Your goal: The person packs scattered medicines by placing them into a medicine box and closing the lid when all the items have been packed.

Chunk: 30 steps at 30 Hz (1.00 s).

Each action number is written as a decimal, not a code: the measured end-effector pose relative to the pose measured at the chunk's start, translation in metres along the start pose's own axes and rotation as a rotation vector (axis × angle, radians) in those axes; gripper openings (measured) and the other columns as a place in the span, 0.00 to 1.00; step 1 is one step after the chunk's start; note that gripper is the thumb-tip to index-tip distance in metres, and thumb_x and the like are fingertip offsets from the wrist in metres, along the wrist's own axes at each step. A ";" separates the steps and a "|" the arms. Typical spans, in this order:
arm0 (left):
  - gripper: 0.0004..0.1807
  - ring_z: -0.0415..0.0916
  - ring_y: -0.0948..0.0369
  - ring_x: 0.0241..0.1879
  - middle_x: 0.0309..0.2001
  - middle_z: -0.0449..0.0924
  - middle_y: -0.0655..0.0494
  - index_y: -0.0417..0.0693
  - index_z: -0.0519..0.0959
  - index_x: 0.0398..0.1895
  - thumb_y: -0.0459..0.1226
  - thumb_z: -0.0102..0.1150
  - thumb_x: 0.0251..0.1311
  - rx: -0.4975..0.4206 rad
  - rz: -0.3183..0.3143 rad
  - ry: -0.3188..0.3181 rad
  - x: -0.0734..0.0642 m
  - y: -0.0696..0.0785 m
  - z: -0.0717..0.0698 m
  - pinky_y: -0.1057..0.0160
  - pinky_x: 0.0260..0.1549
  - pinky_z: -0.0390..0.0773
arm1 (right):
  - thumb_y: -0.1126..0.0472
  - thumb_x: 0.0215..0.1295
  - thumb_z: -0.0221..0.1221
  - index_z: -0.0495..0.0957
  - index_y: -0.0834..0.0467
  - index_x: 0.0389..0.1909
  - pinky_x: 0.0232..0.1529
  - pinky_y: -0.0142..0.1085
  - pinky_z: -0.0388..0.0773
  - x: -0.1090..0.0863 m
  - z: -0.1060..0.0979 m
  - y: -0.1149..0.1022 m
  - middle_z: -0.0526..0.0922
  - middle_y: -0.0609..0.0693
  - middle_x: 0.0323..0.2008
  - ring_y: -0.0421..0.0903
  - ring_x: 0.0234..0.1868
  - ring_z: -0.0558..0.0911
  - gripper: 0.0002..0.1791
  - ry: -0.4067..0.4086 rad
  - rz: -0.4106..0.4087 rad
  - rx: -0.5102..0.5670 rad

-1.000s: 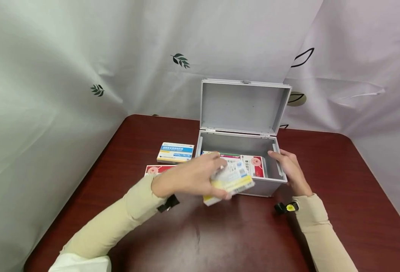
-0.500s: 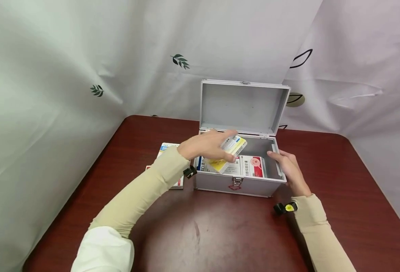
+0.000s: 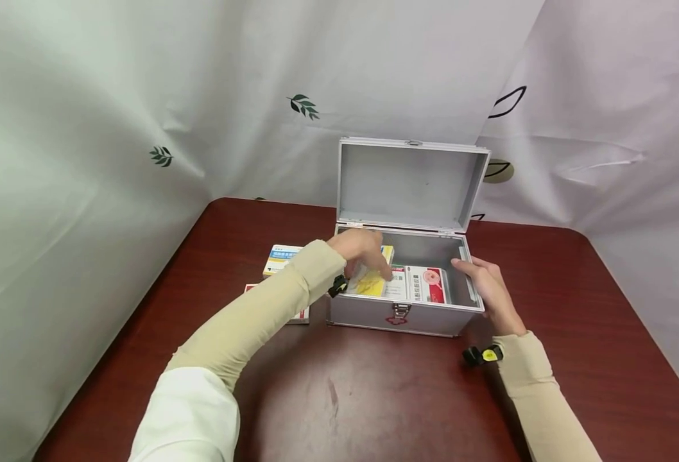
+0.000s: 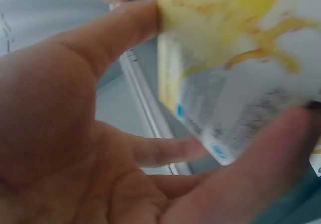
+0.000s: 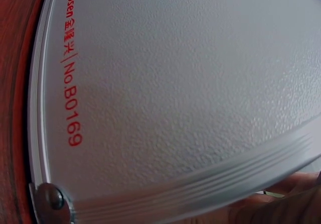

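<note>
My left hand point(image 3: 361, 246) is inside the left half of the silver metal case point(image 3: 365, 313) and holds a yellow and white medicine box point(image 3: 372, 284). Close up in the left wrist view, that medicine box point(image 4: 225, 48) sits between the thumb and the fingers, its lower corner pointing down. At the case's right end, my right hand point(image 3: 491, 289) grips the side wall with its thumb over the rim. Red lettering marks the case wall point(image 5: 165, 93) in the right wrist view. A white and red medicine box point(image 3: 426, 284) lies in the case, right of the held one.
Left of the case, a blue and white medicine box point(image 3: 280, 254) and a red and white one point(image 3: 302, 316) lie on the dark red table point(image 3: 374, 398), partly covered by my left sleeve. The case lid point(image 3: 411, 186) stands upright at the back, before a pale curtain point(image 3: 247, 141).
My left hand has carried the yellow and white medicine box from in front of the case over its rim and down into the left half. My right hand has stayed on the side wall.
</note>
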<state>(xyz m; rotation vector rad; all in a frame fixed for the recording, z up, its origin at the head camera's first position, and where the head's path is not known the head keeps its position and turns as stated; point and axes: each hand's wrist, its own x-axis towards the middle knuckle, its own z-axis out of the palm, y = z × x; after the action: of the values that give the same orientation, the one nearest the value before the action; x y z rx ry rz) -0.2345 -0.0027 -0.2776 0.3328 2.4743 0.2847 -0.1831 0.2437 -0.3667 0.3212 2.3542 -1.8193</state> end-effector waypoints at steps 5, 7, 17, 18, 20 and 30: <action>0.35 0.79 0.58 0.35 0.55 0.72 0.52 0.50 0.72 0.56 0.55 0.64 0.45 0.194 -0.030 -0.033 0.006 -0.001 0.003 0.59 0.34 0.77 | 0.45 0.62 0.54 0.66 0.61 0.60 0.38 0.47 0.79 -0.001 0.000 0.002 0.79 0.61 0.42 0.53 0.36 0.83 0.31 0.001 0.008 0.009; 0.32 0.76 0.58 0.43 0.57 0.71 0.53 0.53 0.74 0.55 0.55 0.63 0.45 0.250 -0.038 -0.021 0.009 -0.001 0.005 0.58 0.39 0.76 | 0.45 0.62 0.54 0.66 0.62 0.59 0.36 0.46 0.80 -0.001 -0.001 0.002 0.81 0.58 0.39 0.52 0.34 0.83 0.31 0.003 0.003 0.011; 0.24 0.71 0.60 0.48 0.54 0.74 0.56 0.56 0.81 0.45 0.54 0.66 0.43 0.522 -0.002 -0.066 0.025 0.003 0.012 0.62 0.46 0.73 | 0.47 0.63 0.53 0.65 0.63 0.60 0.38 0.47 0.79 -0.001 0.001 0.001 0.80 0.55 0.38 0.50 0.35 0.83 0.30 -0.025 0.002 0.066; 0.24 0.71 0.60 0.49 0.54 0.73 0.57 0.57 0.81 0.46 0.54 0.66 0.43 0.554 0.004 -0.092 0.026 0.004 0.012 0.63 0.46 0.73 | 0.47 0.63 0.53 0.64 0.62 0.60 0.39 0.47 0.79 -0.001 0.001 0.001 0.80 0.55 0.39 0.50 0.36 0.83 0.30 -0.025 0.004 0.066; 0.24 0.70 0.62 0.50 0.55 0.72 0.58 0.59 0.81 0.46 0.54 0.66 0.44 0.615 0.008 -0.148 0.029 0.007 0.012 0.65 0.47 0.72 | 0.47 0.63 0.53 0.65 0.62 0.60 0.38 0.47 0.79 -0.001 0.001 0.001 0.80 0.57 0.40 0.50 0.35 0.83 0.30 -0.022 0.006 0.057; 0.32 0.67 0.63 0.54 0.58 0.68 0.58 0.55 0.75 0.56 0.56 0.63 0.47 0.797 -0.058 -0.320 0.038 0.021 0.013 0.67 0.51 0.70 | 0.46 0.65 0.50 0.60 0.61 0.65 0.38 0.45 0.79 0.002 0.000 0.002 0.74 0.63 0.48 0.46 0.33 0.83 0.33 -0.025 0.008 0.004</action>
<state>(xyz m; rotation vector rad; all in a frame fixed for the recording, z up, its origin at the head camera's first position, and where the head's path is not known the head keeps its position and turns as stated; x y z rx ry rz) -0.2529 0.0307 -0.3026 0.5723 2.1655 -0.7454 -0.1843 0.2445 -0.3689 0.3059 2.3297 -1.8136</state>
